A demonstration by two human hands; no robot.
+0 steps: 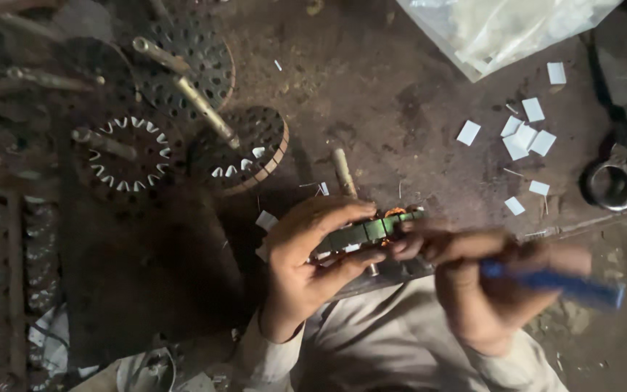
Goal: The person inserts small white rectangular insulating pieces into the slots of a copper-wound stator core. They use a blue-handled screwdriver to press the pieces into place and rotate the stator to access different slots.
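My left hand [306, 258] grips a round motor core [371, 231] on a shaft, seen edge-on, with a green band around it and copper winding showing at its top. My right hand [477, 287] holds a thin blue-handled tool [556, 283] and its fingertips touch the right edge of the core. The right hand and tool are blurred. Both hands sit low in the middle of the view, over my lap in pale clothing.
Several slotted motor cores on shafts [237, 149] stand on the dark dirty bench at upper left. Small white paper slips [524, 134] lie scattered at right. A clear plastic bag [498, 29] is at top right, metal tools and a ring [611, 185] at far right.
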